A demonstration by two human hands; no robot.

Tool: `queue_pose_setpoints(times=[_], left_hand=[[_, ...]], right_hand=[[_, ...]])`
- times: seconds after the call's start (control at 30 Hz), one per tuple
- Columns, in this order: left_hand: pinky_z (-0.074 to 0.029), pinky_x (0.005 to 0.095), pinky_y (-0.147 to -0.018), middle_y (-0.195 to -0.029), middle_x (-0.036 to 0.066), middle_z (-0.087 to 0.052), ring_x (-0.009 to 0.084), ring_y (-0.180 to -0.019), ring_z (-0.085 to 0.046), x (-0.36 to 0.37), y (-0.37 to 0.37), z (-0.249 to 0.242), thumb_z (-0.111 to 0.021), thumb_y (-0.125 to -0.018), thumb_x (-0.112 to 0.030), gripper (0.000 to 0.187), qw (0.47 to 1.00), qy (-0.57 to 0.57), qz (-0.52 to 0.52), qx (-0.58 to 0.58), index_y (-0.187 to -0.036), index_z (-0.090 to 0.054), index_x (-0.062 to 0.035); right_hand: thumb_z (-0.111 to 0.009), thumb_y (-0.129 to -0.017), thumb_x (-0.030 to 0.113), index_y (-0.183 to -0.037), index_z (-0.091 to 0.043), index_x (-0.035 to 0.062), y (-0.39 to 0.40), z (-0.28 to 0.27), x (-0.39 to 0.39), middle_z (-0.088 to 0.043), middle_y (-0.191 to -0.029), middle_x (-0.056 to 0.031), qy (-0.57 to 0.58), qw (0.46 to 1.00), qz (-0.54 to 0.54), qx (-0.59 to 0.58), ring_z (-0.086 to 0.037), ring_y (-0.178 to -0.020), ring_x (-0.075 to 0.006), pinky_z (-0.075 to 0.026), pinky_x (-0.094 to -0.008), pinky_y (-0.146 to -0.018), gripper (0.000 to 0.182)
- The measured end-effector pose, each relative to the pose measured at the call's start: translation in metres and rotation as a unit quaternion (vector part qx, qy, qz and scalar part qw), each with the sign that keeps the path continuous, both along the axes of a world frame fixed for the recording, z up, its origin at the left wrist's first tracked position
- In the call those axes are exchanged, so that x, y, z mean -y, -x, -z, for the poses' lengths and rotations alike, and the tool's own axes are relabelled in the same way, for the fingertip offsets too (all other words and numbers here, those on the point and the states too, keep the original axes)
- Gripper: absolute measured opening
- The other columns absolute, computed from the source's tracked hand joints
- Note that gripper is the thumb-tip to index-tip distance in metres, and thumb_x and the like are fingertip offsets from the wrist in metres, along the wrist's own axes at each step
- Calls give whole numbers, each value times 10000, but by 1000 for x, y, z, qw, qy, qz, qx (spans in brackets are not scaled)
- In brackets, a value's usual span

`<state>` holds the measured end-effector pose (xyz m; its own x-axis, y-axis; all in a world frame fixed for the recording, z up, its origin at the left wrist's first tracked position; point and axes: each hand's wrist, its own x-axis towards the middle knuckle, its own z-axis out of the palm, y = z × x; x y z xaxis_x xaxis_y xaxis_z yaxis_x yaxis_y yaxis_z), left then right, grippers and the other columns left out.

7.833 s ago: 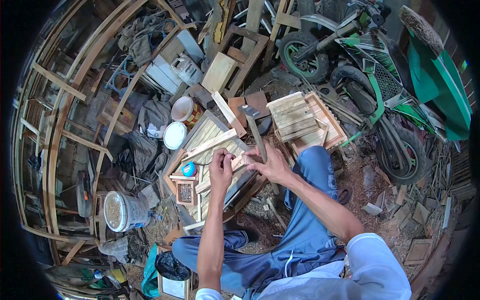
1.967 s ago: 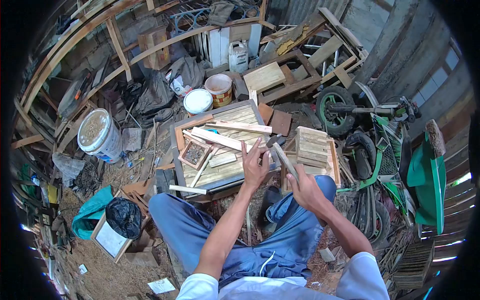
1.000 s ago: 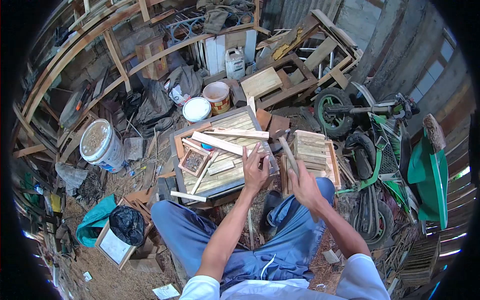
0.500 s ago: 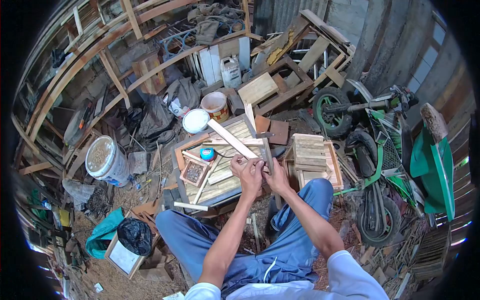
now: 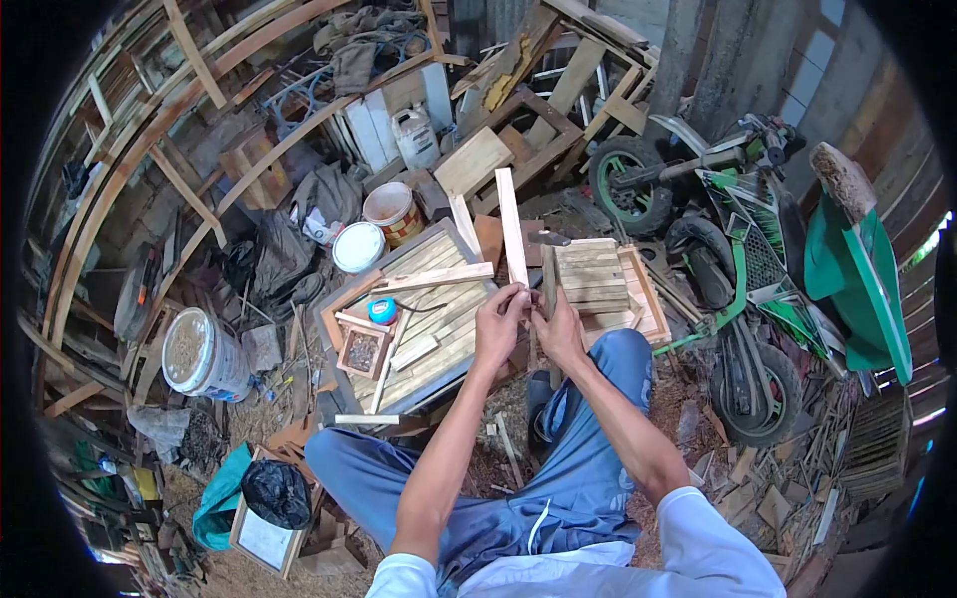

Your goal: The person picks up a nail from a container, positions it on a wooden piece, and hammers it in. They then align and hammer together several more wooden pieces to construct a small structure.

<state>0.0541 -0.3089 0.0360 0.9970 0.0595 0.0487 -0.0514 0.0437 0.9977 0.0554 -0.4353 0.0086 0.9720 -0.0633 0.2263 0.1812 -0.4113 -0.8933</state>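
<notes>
My left hand [image 5: 500, 321] is closed on the lower end of a pale wooden strip [image 5: 510, 224] that stands up and away from me. Close beside it, my right hand [image 5: 558, 324] is wrapped round the handle of a hammer [image 5: 549, 274], whose dark head [image 5: 549, 238] points away from me. Both hands are above my lap, at the right edge of a slatted wooden board [image 5: 449, 339]. On that board lie a blue tape measure [image 5: 382, 311], a small wooden box of nails [image 5: 361, 352] and several loose strips.
To the right are a slatted wooden crate [image 5: 595, 279] and a green dirt bike [image 5: 743, 249]. White buckets [image 5: 206, 354] stand at the left and behind the board. Scrap wood [image 5: 523, 149] is piled at the back; shavings cover the floor.
The pale strip has swung from a leftward slant to nearly upright in the view. The camera view has shifted, so the surroundings sit further left. Both hands stay close together.
</notes>
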Motion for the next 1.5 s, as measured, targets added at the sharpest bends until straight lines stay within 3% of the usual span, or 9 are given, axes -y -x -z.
queue_pose_setpoints(times=[0.2,0.57,0.63,0.73,0.77,0.9,1.1,1.3,1.5], left_hand=[[-499,280,-853,-1011,88,-693,125,-951,-630,-11,3,19,-639,-943,-128,239,999,-38,7,35,-1107,-662,44],[-500,281,-854,-980,91,-692,141,-937,-646,-12,13,33,-640,-934,-116,220,998,-46,-28,29,-1070,-668,55],[-499,279,-859,-978,90,-693,143,-930,-648,-9,16,29,-643,-930,-114,216,995,-78,-34,47,-1059,-671,57],[-501,284,-857,-970,95,-689,151,-920,-652,-9,15,30,-642,-927,-106,197,993,-94,-43,60,-1039,-677,52],[-504,285,-826,-953,104,-688,160,-891,-654,-9,14,30,-650,-917,-98,180,991,-93,-55,81,-1017,-684,47],[-509,293,-802,-942,108,-679,167,-865,-649,-5,20,32,-652,-907,-80,154,987,-86,-61,117,-986,-683,48],[-500,284,-794,-932,106,-668,160,-854,-634,-3,24,38,-659,-888,-44,129,988,-75,-69,113,-961,-670,62],[-499,284,-778,-929,117,-672,170,-845,-637,-3,22,33,-665,-877,-29,112,987,-75,-74,124,-940,-672,64],[-500,277,-796,-956,108,-674,159,-857,-634,-2,19,33,-658,-889,-40,121,989,-67,-76,111,-950,-673,64]], right_hand=[[-657,-828,39,-1121,-523,3,12,1,-2,-689,-965,-216,12,999,-14,-40,-665,-922,-413,-527,-466,-748,324],[-688,-843,104,-1083,-521,6,18,15,0,-669,-847,-206,41,999,-18,17,-668,-855,-420,-522,-464,-714,308],[-665,-874,114,-1071,-524,4,35,-23,8,-667,-840,-208,53,998,-24,7,-673,-823,-403,-523,-459,-711,265],[-606,-935,149,-1059,-531,-5,59,-87,19,-659,-798,-203,-4,987,-42,-156,-672,-769,-372,-524,-445,-702,211],[-550,-977,207,-1044,-527,-24,63,-83,25,-639,-761,-238,48,994,-40,-89,-657,-746,-419,-503,-467,-670,242],[-503,-995,216,-1007,-493,-60,86,-118,38,-590,-735,-323,101,981,-107,-124,-604,-765,-515,-447,-531,-638,276],[-478,-1006,217,-1119,-466,-30,96,-117,37,-587,-719,-314,184,959,-106,-187,-584,-753,-522,-428,-539,-636,272],[-488,-995,200,-1000,-435,-55,97,-129,30,-578,-702,-358,157,973,-97,-141,-580,-750,-555,-435,-599,-637,261],[-480,-997,200,-1010,-436,-40,92,-120,31,-581,-702,-354,194,959,-95,-183,-576,-750,-563,-430,-605,-639,244]])
